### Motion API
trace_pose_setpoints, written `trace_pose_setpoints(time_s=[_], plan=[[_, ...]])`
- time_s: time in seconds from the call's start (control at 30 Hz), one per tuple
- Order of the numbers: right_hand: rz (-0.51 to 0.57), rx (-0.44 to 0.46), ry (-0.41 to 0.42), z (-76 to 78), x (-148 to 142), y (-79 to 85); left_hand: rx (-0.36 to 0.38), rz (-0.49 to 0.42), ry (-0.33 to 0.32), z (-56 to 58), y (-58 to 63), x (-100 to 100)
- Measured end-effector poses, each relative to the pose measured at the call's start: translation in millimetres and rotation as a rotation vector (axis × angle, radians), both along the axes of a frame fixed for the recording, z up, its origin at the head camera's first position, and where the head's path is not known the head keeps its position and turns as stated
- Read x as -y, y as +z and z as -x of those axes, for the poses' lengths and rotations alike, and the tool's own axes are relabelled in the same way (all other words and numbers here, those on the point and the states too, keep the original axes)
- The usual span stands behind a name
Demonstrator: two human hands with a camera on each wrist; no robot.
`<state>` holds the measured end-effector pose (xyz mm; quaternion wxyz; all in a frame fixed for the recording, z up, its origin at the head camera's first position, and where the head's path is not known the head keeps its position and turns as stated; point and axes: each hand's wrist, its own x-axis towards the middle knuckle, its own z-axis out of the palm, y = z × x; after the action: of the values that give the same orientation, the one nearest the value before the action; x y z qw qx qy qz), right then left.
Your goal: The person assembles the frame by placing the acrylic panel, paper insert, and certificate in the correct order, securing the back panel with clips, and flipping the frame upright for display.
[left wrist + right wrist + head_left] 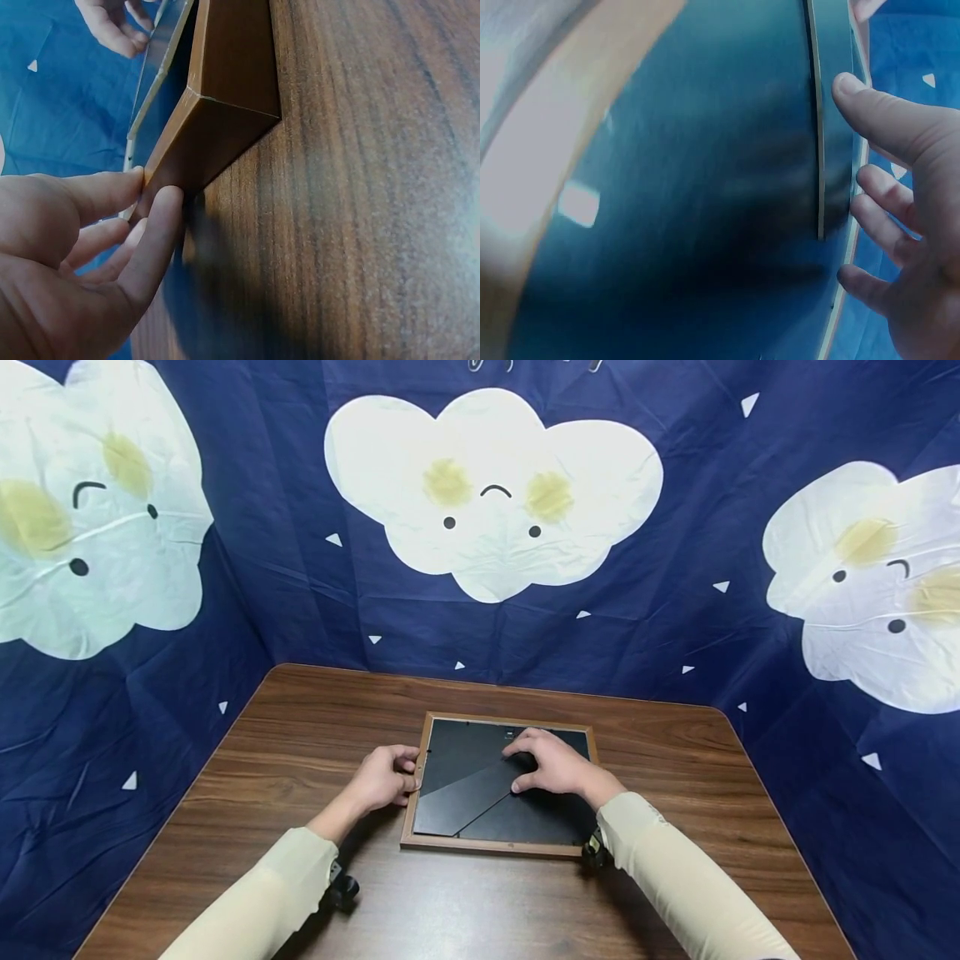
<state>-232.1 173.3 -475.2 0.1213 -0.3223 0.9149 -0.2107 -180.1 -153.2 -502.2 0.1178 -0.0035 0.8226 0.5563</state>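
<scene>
A picture frame (497, 848) with a brown wooden border lies on its front, its black backing board (468, 743) facing up. Across the backing slants a black easel stand (465, 797). My left hand (382, 779) pinches the frame's left side. In the left wrist view, the thumb (124, 187) is at the upper rim and a finger (154, 240) meets the outer side. Over the backing, my right hand (551, 764) grips the stand near its end, thumb at one long edge and fingertips at the other. The right wrist view shows the thumb (877, 112) over the stand.
The frame rests on a dark wood-grain table (322, 710). Blue cloth (285, 577) with white clouds and small triangles hangs behind the table and along both sides. A small black device (341, 891) sits under the left cuff, and another (595, 850) under the right.
</scene>
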Motion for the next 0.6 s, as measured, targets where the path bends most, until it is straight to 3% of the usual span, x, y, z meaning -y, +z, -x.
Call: trace_pose_setpoints(time_s=[0.13,0.37,0.6], plan=[[0.001,-0.006,-0.053,2.5,-15,-0.3,-0.028,0.042,-0.006,-1.0,0.3,0],[0.075,-0.055,-0.159,7.7,-45,-4.6,-0.138,0.24,-0.029,-4.7,-0.3,2],[0.15,-0.074,-0.283,15.1,-72,-6.9,-0.117,0.211,-0.022,-13.9,3.3,4]])
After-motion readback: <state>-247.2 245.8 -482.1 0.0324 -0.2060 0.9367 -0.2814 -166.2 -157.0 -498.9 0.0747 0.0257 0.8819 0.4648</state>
